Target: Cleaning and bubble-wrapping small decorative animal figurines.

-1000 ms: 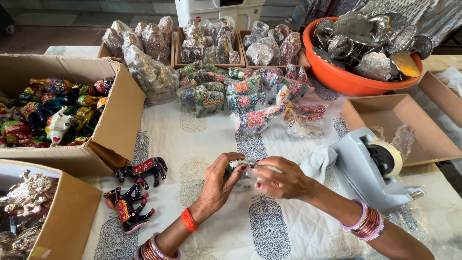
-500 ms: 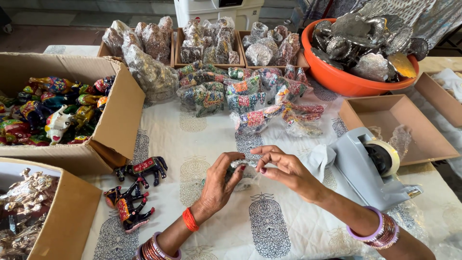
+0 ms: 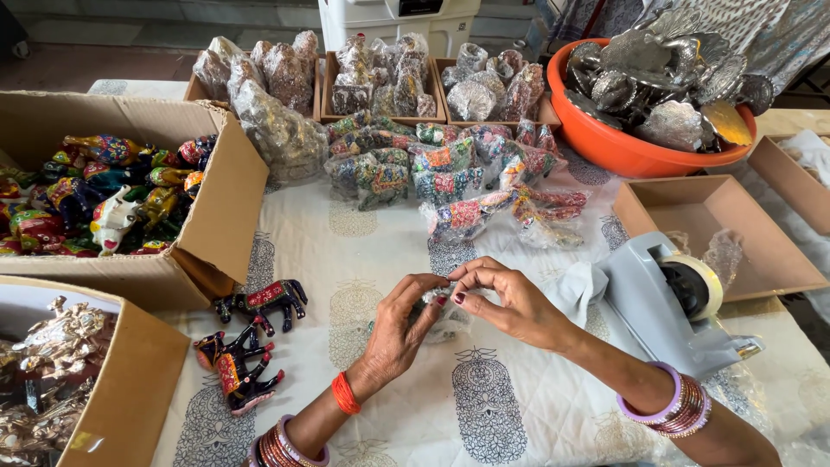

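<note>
Both hands had drawn closer since before, the left hand and right hand pinching a small plastic-wrapped figurine, tape dispenser at three o'clock.

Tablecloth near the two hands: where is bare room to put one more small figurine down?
Bare cloth lies below the left hand and right hand, whose fingers pinch a small clear-wrapped item. Another free patch lies between the cardboard box and the hands. Crowded: wrapped figurines beyond, tape dispenser on the right, dark horses on the left.
</note>
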